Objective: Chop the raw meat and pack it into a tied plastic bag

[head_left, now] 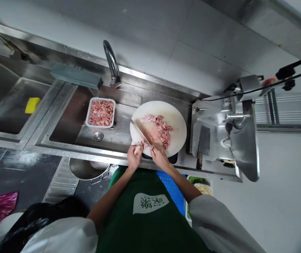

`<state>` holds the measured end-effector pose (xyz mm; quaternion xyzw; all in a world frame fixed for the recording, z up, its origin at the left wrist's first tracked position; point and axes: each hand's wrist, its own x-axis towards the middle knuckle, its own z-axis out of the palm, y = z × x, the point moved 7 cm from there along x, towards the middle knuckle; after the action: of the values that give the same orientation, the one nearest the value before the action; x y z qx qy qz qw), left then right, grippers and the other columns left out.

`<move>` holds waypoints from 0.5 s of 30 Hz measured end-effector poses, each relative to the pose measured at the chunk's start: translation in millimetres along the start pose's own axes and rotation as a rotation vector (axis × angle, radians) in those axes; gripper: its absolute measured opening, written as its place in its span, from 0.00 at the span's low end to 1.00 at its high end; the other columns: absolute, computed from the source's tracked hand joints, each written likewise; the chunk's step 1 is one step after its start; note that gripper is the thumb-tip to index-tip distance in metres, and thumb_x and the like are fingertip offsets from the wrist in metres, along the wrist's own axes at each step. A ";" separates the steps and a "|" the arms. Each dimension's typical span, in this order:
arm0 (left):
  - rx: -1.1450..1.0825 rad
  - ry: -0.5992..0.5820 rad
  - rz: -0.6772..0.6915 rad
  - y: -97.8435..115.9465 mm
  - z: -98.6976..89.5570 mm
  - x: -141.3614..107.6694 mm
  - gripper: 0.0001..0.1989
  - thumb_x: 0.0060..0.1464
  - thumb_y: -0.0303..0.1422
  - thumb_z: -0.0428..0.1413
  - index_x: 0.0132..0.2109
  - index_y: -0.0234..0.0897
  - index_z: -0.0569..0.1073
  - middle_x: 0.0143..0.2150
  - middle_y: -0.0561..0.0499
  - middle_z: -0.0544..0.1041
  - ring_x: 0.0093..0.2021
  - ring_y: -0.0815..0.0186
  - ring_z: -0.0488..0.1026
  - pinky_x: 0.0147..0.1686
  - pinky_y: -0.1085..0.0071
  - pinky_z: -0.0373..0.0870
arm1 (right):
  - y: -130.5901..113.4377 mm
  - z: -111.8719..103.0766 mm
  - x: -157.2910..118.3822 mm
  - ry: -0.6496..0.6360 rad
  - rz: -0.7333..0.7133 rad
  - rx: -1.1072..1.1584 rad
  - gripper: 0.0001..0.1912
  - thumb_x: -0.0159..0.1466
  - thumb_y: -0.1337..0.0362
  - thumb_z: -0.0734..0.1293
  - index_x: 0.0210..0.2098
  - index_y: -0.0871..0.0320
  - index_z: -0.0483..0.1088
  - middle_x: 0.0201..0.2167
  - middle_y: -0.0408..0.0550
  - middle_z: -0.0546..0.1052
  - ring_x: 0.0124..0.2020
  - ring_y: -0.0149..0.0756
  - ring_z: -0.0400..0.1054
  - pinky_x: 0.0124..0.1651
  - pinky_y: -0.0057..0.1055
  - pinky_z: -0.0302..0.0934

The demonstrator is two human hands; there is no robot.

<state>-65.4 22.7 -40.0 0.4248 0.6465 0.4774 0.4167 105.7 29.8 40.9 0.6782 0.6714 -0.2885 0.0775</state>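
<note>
My right hand (pixel 161 157) is closed round the handle of a kitchen knife (pixel 142 134), whose blade slants up and left over the round white cutting board (pixel 178 123). At the board's lower left edge my left hand (pixel 135 157) is closed on a piece of raw meat (pixel 143 144), close to the blade. Chopped raw meat (pixel 164 130) lies in a curved heap on the board. A larger pale piece of meat (pixel 147 118) rests at the heap's upper left end.
A white tub (pixel 87 117) full of cut meat stands in the sink (pixel 67 116), left of the board. Behind it rises a faucet (pixel 110 61). A metal slicing machine (pixel 218 133) is on the right. Below the counter is a steel pot (pixel 80 172).
</note>
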 end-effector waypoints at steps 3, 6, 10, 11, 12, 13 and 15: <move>0.093 -0.104 0.154 15.2 19.0 3.4 0.17 0.59 0.39 0.58 0.27 0.40 0.61 0.28 0.53 0.68 0.31 0.66 0.66 0.35 0.67 0.66 | 6.7 5.3 10.1 0.006 -0.029 0.025 0.19 0.77 0.57 0.56 0.51 0.59 0.74 0.44 0.57 0.83 0.44 0.43 0.77 0.45 0.31 0.62; 0.145 -0.136 0.201 20.5 27.8 9.7 0.15 0.62 0.38 0.55 0.28 0.40 0.64 0.30 0.52 0.68 0.31 0.65 0.66 0.35 0.67 0.64 | 24.9 -4.2 9.5 -0.006 -0.014 0.098 0.18 0.76 0.55 0.57 0.48 0.57 0.75 0.44 0.54 0.83 0.46 0.41 0.77 0.43 0.28 0.60; 0.121 -0.133 0.176 21.4 25.9 14.9 0.13 0.58 0.38 0.58 0.29 0.39 0.65 0.32 0.50 0.72 0.33 0.66 0.69 0.34 0.69 0.67 | 50.0 -23.0 -9.7 0.005 0.122 0.061 0.18 0.76 0.54 0.57 0.46 0.58 0.75 0.41 0.54 0.83 0.44 0.41 0.77 0.42 0.28 0.58; 0.078 -0.119 0.122 18.2 21.4 15.3 0.13 0.56 0.39 0.59 0.30 0.39 0.65 0.31 0.51 0.72 0.31 0.66 0.70 0.32 0.70 0.68 | 49.3 -28.2 -15.5 0.026 0.128 0.042 0.18 0.76 0.55 0.57 0.47 0.58 0.75 0.40 0.54 0.83 0.43 0.42 0.78 0.42 0.28 0.58; 0.018 -0.093 0.036 12.3 14.8 15.2 0.14 0.55 0.41 0.61 0.31 0.39 0.66 0.29 0.52 0.72 0.29 0.67 0.70 0.29 0.71 0.67 | 45.3 -32.9 -20.6 0.054 0.117 0.032 0.19 0.76 0.54 0.57 0.47 0.58 0.75 0.40 0.55 0.83 0.42 0.42 0.78 0.41 0.29 0.58; -0.053 -0.054 -0.078 3.7 6.2 14.1 0.15 0.55 0.44 0.61 0.33 0.40 0.66 0.27 0.54 0.71 0.25 0.68 0.69 0.25 0.72 0.66 | 38.4 -37.1 -24.8 0.092 0.094 0.030 0.19 0.76 0.54 0.56 0.48 0.58 0.74 0.39 0.55 0.83 0.41 0.42 0.78 0.41 0.29 0.58; -0.190 0.054 -0.299 -14.5 -13.2 8.1 0.19 0.54 0.49 0.62 0.37 0.41 0.65 0.22 0.59 0.67 0.18 0.69 0.66 0.18 0.74 0.62 | 20.5 -41.2 -29.6 0.183 0.033 0.050 0.21 0.77 0.54 0.54 0.50 0.59 0.74 0.38 0.55 0.83 0.39 0.43 0.78 0.40 0.29 0.59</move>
<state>-82.5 24.2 -52.6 0.2697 0.6653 0.4806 0.5036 139.1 22.8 83.6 0.7143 0.6571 -0.2406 0.0039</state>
